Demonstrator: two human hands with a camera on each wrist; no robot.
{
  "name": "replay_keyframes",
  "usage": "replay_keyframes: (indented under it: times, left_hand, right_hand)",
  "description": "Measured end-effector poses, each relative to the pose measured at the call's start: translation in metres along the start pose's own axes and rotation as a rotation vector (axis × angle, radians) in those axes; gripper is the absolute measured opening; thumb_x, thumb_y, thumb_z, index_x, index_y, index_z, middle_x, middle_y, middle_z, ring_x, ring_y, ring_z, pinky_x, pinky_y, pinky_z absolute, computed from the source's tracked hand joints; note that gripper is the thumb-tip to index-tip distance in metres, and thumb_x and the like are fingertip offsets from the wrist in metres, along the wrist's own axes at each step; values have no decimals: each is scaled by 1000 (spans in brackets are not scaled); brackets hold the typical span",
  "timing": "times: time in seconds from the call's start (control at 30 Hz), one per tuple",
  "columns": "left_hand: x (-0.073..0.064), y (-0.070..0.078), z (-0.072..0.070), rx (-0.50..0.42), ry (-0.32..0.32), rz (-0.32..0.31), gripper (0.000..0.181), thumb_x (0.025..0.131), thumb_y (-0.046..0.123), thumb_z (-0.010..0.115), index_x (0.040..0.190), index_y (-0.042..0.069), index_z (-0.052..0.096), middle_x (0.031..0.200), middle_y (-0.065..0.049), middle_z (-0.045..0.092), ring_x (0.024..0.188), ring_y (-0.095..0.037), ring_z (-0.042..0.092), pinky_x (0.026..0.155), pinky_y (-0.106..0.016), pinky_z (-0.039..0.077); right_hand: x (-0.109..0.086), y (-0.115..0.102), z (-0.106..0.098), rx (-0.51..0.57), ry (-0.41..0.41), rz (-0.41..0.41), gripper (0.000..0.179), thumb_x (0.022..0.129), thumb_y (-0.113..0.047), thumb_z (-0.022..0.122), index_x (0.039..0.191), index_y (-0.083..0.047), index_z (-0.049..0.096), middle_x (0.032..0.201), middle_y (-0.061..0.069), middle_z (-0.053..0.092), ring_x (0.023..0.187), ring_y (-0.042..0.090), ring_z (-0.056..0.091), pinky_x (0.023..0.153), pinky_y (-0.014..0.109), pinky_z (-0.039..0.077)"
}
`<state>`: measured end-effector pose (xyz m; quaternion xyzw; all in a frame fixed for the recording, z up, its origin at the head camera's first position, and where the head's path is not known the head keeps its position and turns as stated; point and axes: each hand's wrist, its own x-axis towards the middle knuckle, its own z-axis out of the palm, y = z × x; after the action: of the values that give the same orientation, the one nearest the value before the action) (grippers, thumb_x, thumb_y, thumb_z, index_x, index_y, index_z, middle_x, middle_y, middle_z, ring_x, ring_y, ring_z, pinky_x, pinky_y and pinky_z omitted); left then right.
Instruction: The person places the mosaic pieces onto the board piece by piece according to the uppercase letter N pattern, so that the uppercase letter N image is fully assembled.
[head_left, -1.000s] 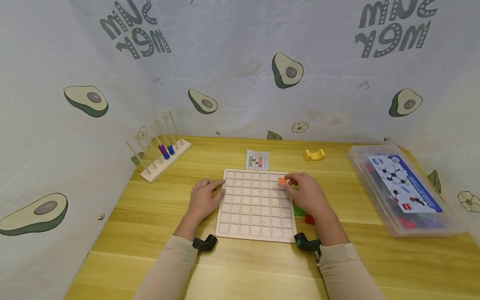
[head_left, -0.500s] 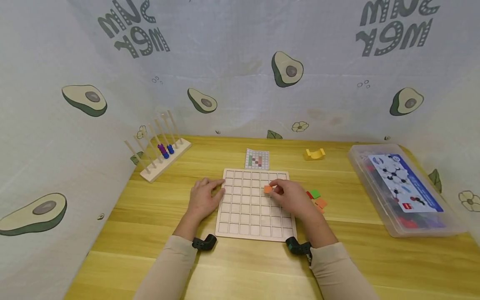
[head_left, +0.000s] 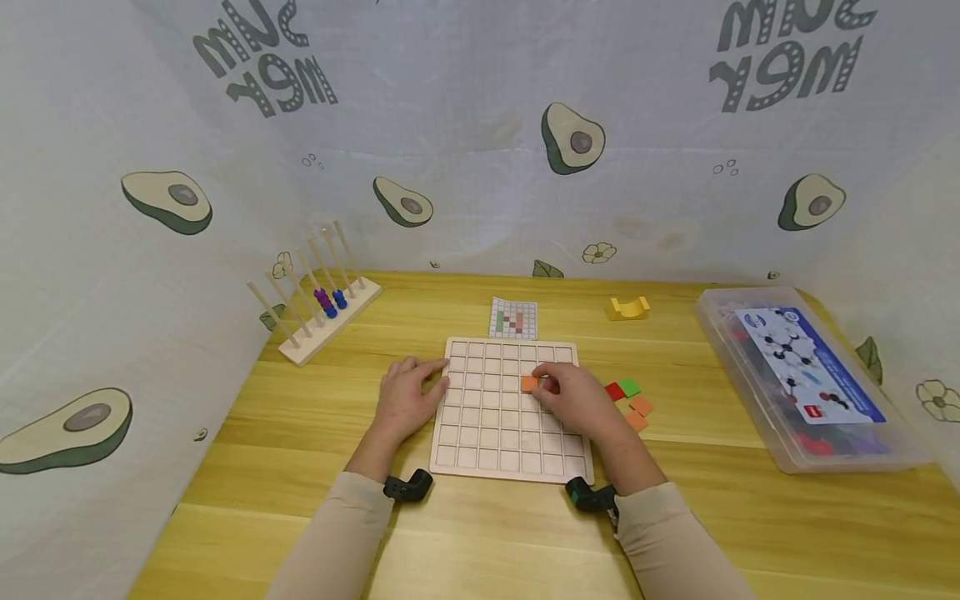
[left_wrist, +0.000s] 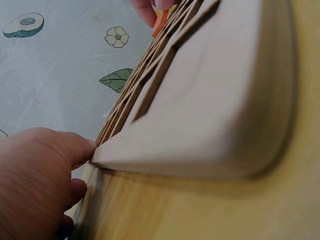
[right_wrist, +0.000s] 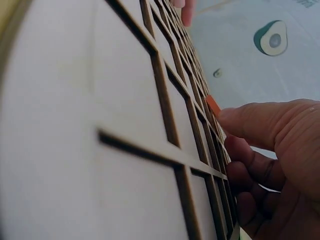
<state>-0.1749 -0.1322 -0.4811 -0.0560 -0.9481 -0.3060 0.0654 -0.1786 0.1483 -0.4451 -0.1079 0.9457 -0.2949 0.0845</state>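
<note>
A pale wooden board [head_left: 472, 458] with a grid of square recesses lies flat on the table. My right hand [head_left: 576, 402] is over its right half and pinches an orange square tile [head_left: 528, 383] between thumb and fingers. In the right wrist view the tile [right_wrist: 213, 106] is tilted, its edge right at the grid. My left hand [head_left: 405, 402] rests on the table at the board's left side, with the thumb and index finger spread and touching its edge. Right of the board lie a red tile [head_left: 615, 391], a green tile [head_left: 629, 387] and two orange tiles [head_left: 641, 406].
A card with a coloured grid pattern [head_left: 513, 318] lies just behind the board. At the back left stands a wooden peg rack [head_left: 330, 325] with purple and blue beads. A yellow curved block [head_left: 628, 309] sits at the back, and a clear lidded box [head_left: 810, 379] at the right.
My right hand has moved left and slightly nearer with the orange tile, from the board's upper right towards its middle, uncovering the loose tiles. The left hand stays at the board's edge.
</note>
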Motion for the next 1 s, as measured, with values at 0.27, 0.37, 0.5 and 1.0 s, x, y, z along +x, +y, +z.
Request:
replay_keyframes:
  times: [0.27, 0.37, 0.5, 1.0]
  left_hand:
    - [-2, 0, 0, -2, 2, 0, 36, 97, 34, 67, 132, 25, 71, 111, -5, 68, 100, -25, 53, 87, -41, 39]
    - [-2, 0, 0, 0, 1, -1, 36, 98, 34, 67, 132, 25, 71, 111, -5, 68, 101, -25, 53, 88, -42, 39]
    - [-2, 0, 0, 1, 2, -2, 36, 98, 34, 67, 132, 25, 71, 111, -5, 68, 101, -25, 53, 87, -42, 39]
    - [0, 0, 0, 0, 1, 0, 36, 98, 35, 66, 132, 25, 70, 110, -4, 68, 99, -24, 53, 87, -41, 39]
  right_hand:
    - [1, 0, 5, -38, 18, -4, 25, 97, -21, 68, 119, -10, 70, 80, -1, 58, 71, 15, 50, 67, 30, 40]
    - [1, 0, 6, -47, 22, -10, 25, 96, -20, 69, 119, -10, 70, 79, -2, 58, 70, 15, 49, 67, 30, 40]
    - [1, 0, 7, -48, 20, -14, 26, 96, -20, 69, 120, -9, 70, 79, -1, 59, 69, 15, 49, 66, 30, 39]
    - [-14, 4, -15, 65, 25, 48, 36, 98, -23, 67, 131, -9, 66, 88, 3, 60, 76, 18, 52, 67, 30, 42]
